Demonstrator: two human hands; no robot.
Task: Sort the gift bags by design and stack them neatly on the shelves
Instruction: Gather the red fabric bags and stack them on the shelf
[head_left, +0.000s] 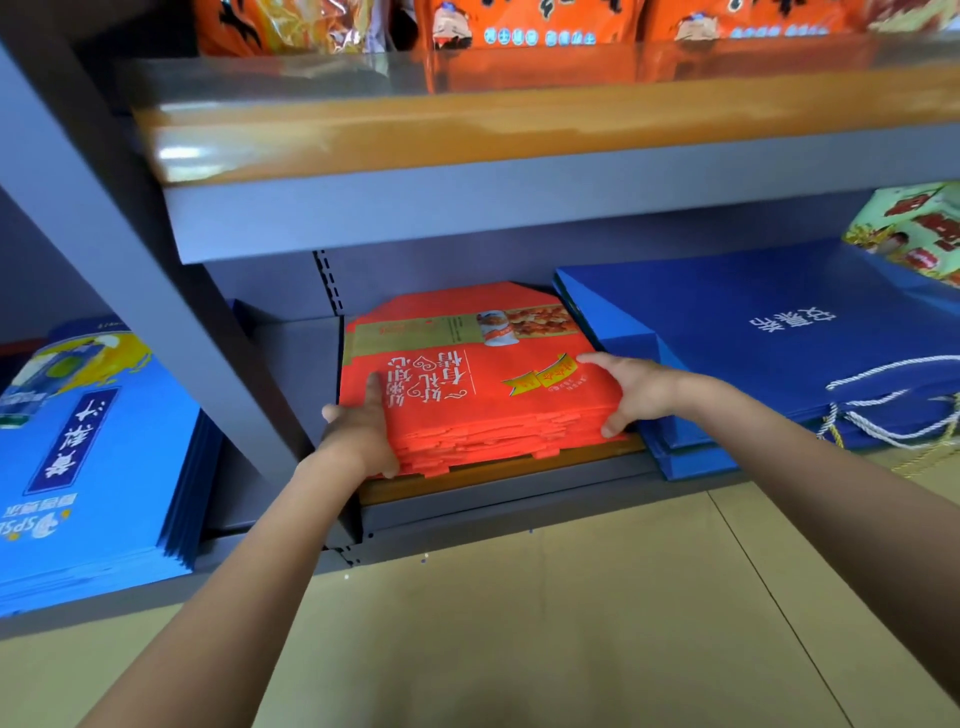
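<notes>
While both hands bracket the stack of red gift bags (475, 395) on the lower shelf (498, 488), the move ahead turns on how that stack sits between them. It lies flat, its long axis running left to right, its far end toward the shelf's back wall and its uneven near edges sticking out in small steps at the front lip. The left hand (361, 431) is at the near left corner: its forefinger lies straight on the top bag and the other fingers are spread along the left side, so this grip is released and pressing rather than clenched. The right hand (631, 389) is at the near right corner, fingers on top and thumb wrapped down over the stack's edge, grasping the stack. Both hands are about equally near, one at each end of the axis, so the stack lies straight ahead, between and just beyond them. My judgement is that an even push away, both sides together, would square the ragged near edges. Just to the right, touching or nearly so, lies a stack of dark blue gift bags (753, 332); well apart to the left, past the shelf upright (171, 291), is a stack of light blue gift bags (98, 467).
</notes>
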